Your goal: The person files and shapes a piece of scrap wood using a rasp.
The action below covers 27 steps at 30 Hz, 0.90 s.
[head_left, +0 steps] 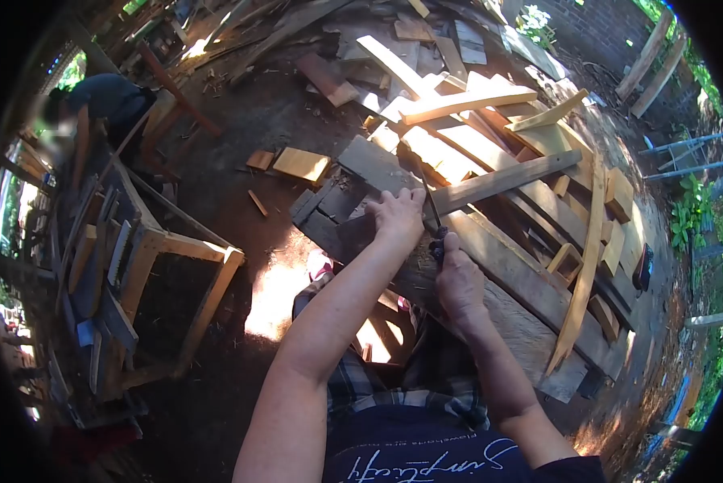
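My right hand [460,278] is closed around the black handle of a handsaw [428,193]. Its narrow blade points away from me and shows almost edge-on, crossing the left part of a grey-brown wooden board [506,179]. Just left of the blade, my left hand [399,216] presses on the wood with bent fingers, gripping the board's near end. What lies under the palm is hidden. Beneath both hands is a low work surface of dark, worn planks [369,165].
Cut wood pieces [530,145] are heaped to the right, with a long curved strip [591,266] along the side. Two short blocks [301,164] lie on the ground. A wooden frame [192,245] stands at left, and another person [108,101] bends over behind it.
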Each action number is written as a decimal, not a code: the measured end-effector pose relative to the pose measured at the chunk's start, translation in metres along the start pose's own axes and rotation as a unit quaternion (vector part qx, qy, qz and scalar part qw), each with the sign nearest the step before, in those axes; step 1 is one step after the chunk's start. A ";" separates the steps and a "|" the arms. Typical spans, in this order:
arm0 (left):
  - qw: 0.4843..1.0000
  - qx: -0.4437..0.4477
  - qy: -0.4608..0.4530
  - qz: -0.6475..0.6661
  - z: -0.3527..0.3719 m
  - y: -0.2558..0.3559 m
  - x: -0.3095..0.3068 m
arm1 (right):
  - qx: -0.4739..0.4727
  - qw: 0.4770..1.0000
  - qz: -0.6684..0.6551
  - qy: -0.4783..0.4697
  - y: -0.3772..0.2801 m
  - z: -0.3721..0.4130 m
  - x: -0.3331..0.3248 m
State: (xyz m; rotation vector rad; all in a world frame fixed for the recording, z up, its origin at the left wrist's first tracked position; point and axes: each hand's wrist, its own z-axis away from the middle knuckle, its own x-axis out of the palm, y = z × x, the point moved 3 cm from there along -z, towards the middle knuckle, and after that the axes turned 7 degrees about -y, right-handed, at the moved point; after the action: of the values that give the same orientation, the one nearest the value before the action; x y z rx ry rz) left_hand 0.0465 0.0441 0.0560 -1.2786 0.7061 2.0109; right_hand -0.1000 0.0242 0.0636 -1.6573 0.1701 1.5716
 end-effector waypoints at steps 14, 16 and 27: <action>0.999 -0.045 -0.029 0.009 0.002 0.007 -0.006 | -0.057 0.996 -0.056 0.044 0.008 -0.004 -0.006; 0.998 -0.045 -0.038 0.007 -0.003 0.007 -0.002 | -0.041 0.999 -0.011 0.010 0.012 -0.002 -0.007; 0.998 -0.048 -0.032 -0.004 0.005 0.010 0.004 | -0.012 1.000 -0.021 -0.016 0.023 0.015 0.000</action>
State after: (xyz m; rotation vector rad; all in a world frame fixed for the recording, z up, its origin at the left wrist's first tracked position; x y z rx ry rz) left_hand 0.0347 0.0426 0.0552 -1.2625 0.5781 2.0916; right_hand -0.1254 0.0184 0.0542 -1.6430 0.1006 1.5726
